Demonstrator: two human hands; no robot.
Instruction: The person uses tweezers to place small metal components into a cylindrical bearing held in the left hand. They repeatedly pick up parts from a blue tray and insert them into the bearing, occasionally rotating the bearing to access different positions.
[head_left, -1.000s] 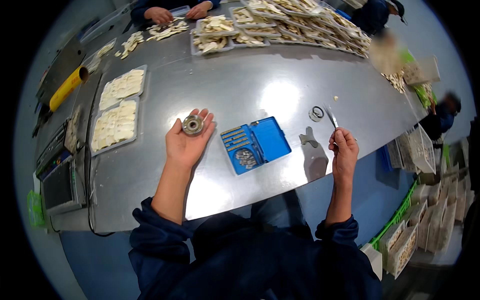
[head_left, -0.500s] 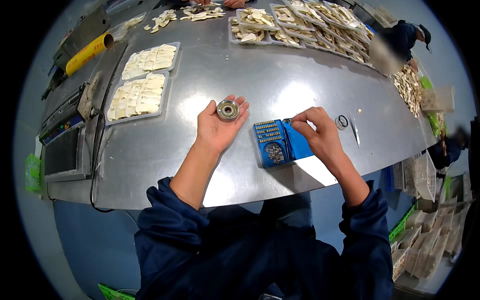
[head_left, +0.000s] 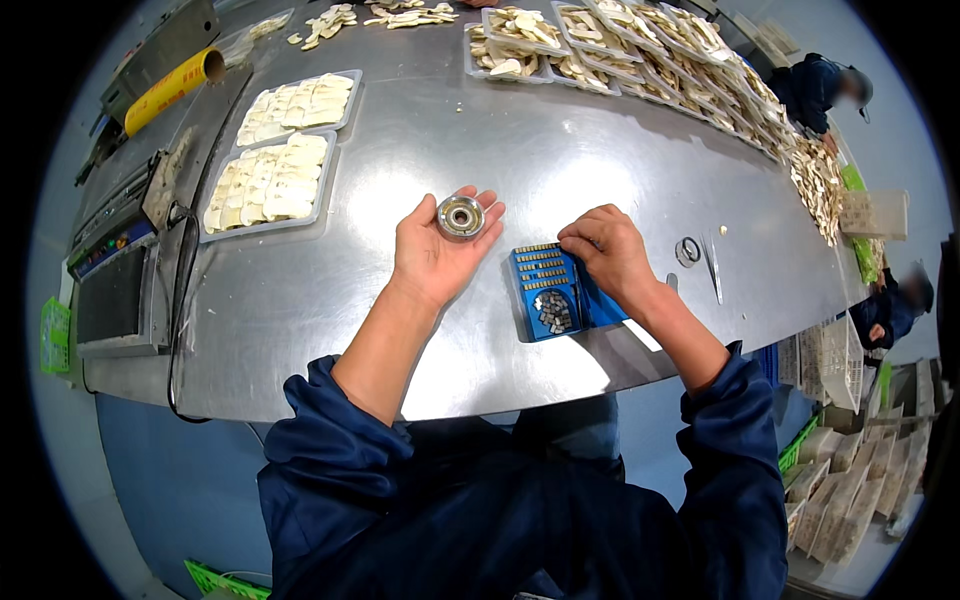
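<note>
Wide and shining, the steel worktop fills the view, trays of pale slices heaped along its far side! Here's the left hand, palm up, fingers spread; and the right hand, fingertips bunched at the upper part of the blue box (can't tell if they're pinching anything). The round metal piece rests on the left hand, by the base of the fingers, thumb just beside it. Over right, tweezers, then a dark ring; tiny metal blocks crowd the box's round compartment.
</note>
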